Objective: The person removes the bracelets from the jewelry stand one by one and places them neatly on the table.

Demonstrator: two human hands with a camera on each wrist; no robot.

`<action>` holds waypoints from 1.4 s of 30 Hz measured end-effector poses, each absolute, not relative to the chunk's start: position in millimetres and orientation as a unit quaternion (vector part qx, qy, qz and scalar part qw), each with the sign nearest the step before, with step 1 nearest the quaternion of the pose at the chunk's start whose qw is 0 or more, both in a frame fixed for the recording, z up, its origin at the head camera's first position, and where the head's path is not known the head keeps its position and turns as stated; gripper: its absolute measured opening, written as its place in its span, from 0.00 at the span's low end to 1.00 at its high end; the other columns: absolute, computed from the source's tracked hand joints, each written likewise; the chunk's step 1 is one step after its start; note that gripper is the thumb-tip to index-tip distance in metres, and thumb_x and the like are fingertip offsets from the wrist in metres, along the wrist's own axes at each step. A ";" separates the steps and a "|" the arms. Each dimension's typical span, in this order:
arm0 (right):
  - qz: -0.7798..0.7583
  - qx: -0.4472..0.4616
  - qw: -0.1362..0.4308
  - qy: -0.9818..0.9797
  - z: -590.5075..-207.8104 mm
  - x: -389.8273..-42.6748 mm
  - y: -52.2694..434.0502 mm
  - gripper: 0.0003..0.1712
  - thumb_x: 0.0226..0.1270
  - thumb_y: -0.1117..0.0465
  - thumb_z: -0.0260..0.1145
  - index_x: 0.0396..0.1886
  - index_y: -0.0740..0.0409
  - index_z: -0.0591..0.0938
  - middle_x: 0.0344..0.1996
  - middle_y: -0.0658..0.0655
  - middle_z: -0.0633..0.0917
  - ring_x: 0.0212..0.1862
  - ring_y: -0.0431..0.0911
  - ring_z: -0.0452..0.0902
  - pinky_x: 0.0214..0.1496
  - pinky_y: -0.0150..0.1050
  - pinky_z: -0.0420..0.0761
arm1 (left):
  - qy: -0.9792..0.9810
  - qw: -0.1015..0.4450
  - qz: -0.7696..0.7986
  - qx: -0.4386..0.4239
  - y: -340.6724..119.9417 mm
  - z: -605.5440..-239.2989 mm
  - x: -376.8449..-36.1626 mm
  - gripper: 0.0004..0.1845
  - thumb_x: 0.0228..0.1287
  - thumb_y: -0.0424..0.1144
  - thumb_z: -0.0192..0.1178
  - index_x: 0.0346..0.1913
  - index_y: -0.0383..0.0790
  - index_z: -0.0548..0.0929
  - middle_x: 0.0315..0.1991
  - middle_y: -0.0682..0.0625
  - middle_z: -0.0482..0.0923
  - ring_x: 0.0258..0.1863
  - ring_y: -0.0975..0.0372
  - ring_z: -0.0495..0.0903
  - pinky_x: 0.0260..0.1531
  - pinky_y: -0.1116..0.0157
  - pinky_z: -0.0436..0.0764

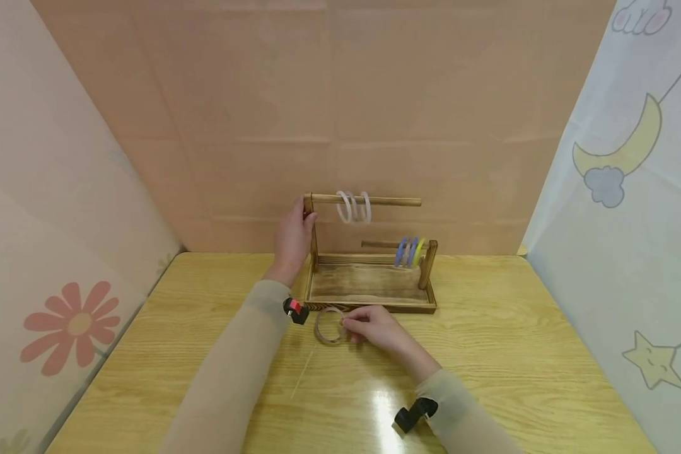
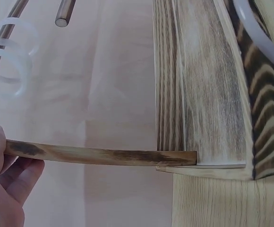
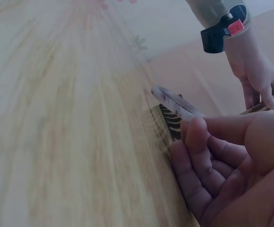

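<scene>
A wooden bangle stand point(image 1: 369, 309) has an upper bar point(image 1: 394, 202) and a shorter, lower bar point(image 1: 377, 244). My left hand point(image 1: 294, 238) grips the top of its left post point(image 2: 104, 155), thumb on one side and fingers on the other. In front of the stand's base, my right hand point(image 1: 377, 328) pinches a greyish translucent bangle point(image 3: 172, 101) at its edge between thumb and index finger. The other right-hand fingers curl below, as the right wrist view shows. Several pale bangles point(image 1: 367, 209) hang on the upper bar.
Blue, brownish and yellow bangles point(image 1: 419, 252) hang on the lower bar near the right post point(image 1: 428, 268). The stand is on a wood-grain table point(image 1: 488, 340), with a plain backdrop point(image 1: 459, 113) behind and printed cloth walls on both sides.
</scene>
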State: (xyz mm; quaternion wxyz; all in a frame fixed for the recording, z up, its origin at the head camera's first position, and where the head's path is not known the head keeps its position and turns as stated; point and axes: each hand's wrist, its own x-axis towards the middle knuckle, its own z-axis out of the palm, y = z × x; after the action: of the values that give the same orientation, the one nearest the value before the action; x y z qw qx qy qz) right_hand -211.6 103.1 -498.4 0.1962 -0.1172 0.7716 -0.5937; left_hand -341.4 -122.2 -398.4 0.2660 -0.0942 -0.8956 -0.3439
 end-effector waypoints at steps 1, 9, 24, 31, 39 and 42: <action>-0.591 -0.119 0.194 0.774 -498.3 -211.9 102.3 0.16 0.85 0.60 0.68 0.58 0.69 0.90 0.39 0.57 0.92 0.33 0.44 0.85 0.42 0.40 0.86 | -0.895 0.267 -0.345 -0.095 -122.2 -398.3 -341.2 0.12 0.86 0.39 0.61 0.62 0.37 0.77 0.46 0.39 0.87 0.44 0.44 0.88 0.44 0.44 0.85; -0.577 -0.118 0.201 0.783 -495.2 -213.8 99.3 0.14 0.84 0.61 0.69 0.56 0.68 0.91 0.38 0.56 0.91 0.29 0.41 0.81 0.37 0.37 0.82 | -0.896 0.271 -0.338 -0.100 -122.4 -396.4 -341.1 0.15 0.87 0.40 0.60 0.66 0.35 0.77 0.48 0.37 0.88 0.46 0.43 0.89 0.48 0.43 0.86; -0.551 -0.094 0.195 0.806 -501.8 -220.4 99.1 0.10 0.81 0.57 0.74 0.48 0.59 0.95 0.36 0.51 0.92 0.25 0.39 0.80 0.33 0.36 0.77 | -0.892 0.274 -0.342 -0.111 -123.8 -395.8 -344.3 0.15 0.86 0.39 0.61 0.65 0.36 0.77 0.48 0.38 0.88 0.46 0.43 0.89 0.47 0.43 0.86; -0.544 -0.092 0.190 0.812 -500.6 -218.9 96.7 0.09 0.81 0.59 0.73 0.48 0.60 0.94 0.36 0.51 0.91 0.25 0.40 0.80 0.32 0.36 0.78 | -0.890 0.275 -0.346 -0.114 -124.7 -395.6 -343.4 0.14 0.86 0.38 0.62 0.64 0.35 0.77 0.47 0.37 0.88 0.46 0.42 0.89 0.47 0.43 0.85; -0.520 -0.101 0.180 0.829 -497.4 -213.2 94.8 0.10 0.82 0.57 0.72 0.46 0.58 0.95 0.35 0.50 0.91 0.25 0.40 0.80 0.32 0.37 0.78 | -0.895 0.268 -0.341 -0.104 -124.6 -397.9 -341.5 0.16 0.87 0.39 0.61 0.67 0.35 0.76 0.47 0.37 0.88 0.46 0.42 0.89 0.47 0.42 0.85; -0.514 -0.098 0.176 0.834 -496.7 -211.7 94.1 0.10 0.82 0.58 0.72 0.45 0.58 0.95 0.34 0.49 0.91 0.25 0.40 0.80 0.32 0.37 0.78 | -0.896 0.271 -0.338 -0.102 -124.3 -399.5 -341.9 0.19 0.86 0.39 0.62 0.69 0.35 0.76 0.48 0.36 0.88 0.47 0.42 0.89 0.48 0.42 0.86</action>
State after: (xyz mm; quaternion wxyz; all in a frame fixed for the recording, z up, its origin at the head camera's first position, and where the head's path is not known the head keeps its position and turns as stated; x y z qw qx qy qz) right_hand -211.7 94.1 -496.7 0.1757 -0.0977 0.8338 -0.5141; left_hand -341.9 -124.3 -399.5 0.2709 -0.1025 -0.8956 -0.3377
